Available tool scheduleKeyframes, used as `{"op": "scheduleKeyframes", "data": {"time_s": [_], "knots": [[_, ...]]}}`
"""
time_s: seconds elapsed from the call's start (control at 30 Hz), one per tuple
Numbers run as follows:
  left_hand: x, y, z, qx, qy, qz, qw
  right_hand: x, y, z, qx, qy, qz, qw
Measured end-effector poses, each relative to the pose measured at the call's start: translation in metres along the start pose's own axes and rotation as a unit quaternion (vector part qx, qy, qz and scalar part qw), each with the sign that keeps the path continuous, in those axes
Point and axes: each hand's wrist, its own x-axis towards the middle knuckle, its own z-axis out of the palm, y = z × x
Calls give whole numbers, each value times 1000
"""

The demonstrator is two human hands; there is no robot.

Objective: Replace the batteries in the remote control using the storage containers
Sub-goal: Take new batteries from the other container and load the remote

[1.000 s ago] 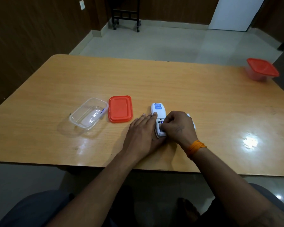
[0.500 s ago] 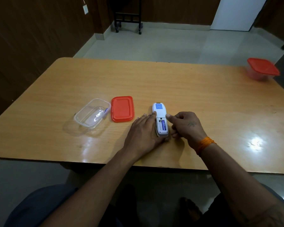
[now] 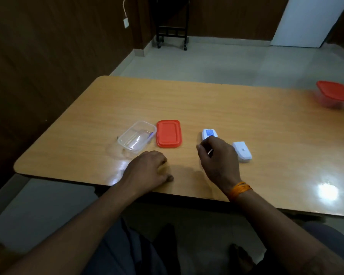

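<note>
A glossy light-wood table (image 3: 236, 108) with rounded corners stands on a pale tiled floor, with dark wood-panelled walls behind and a black wheeled stand by the far wall. Toward the table's left sits an open clear plastic rectangular container (image 3: 137, 136), and just beside it lies its flat orange-red rectangular lid (image 3: 168, 133). The left hand (image 3: 147, 172) rests on the table near the front edge, fingers loosely curled and holding nothing; half a second ago it lay against the remote. The right hand (image 3: 217, 158) hovers over the white remote control with blue buttons (image 3: 208, 133), hiding its near end; its curled fingers seem to pinch something small and pale, though I cannot tell what. To its right lies the white battery cover (image 3: 242, 151), earlier hidden by the hand. At the far right edge stands a second clear container with an orange-red lid on it (image 3: 335, 94).
</note>
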Motion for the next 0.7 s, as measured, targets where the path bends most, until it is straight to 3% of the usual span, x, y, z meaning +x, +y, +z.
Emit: {"op": "scheduleKeyframes", "data": {"time_s": [0.33, 0.53, 0.7], "knots": [[-35, -51, -22, 2, 52, -147, 988, 41, -75, 54, 26, -112, -88, 989], [-34, -59, -24, -22, 58, -160, 985, 87, -116, 82, -117, -248, -102, 956], [-33, -63, -21, -30, 82, -146, 985, 96, -139, 99, -283, -269, -144, 909]]}}
